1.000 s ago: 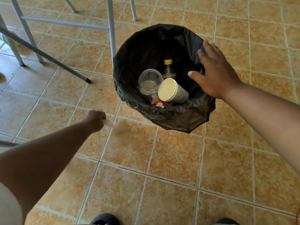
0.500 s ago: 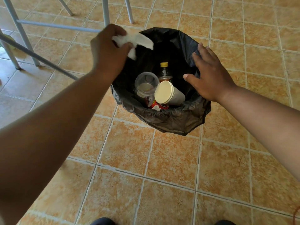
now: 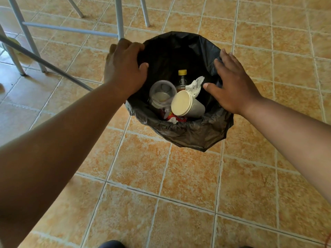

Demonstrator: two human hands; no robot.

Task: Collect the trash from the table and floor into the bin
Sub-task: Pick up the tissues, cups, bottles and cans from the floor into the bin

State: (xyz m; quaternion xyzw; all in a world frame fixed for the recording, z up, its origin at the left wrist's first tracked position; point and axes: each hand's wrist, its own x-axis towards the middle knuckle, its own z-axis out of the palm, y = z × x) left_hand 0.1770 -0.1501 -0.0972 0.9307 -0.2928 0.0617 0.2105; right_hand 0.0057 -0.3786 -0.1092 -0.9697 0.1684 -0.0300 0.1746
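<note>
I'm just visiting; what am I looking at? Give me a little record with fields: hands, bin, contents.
Left hand: grips left rim of bin
Right hand: rests flat on right rim
Bin: black-lined, on tiled floor
Contents: lidded paper cup, clear plastic cup, yellow-capped bottle, crumpled tissue, red wrapper

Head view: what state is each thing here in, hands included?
bin: open, black-lined, holding trash
tissue: crumpled, inside bin
paper cup: lidded, lying on its side
bottle: yellow cap on
left hand: fingers curled over bin rim
right hand: fingers straight, resting on rim
</note>
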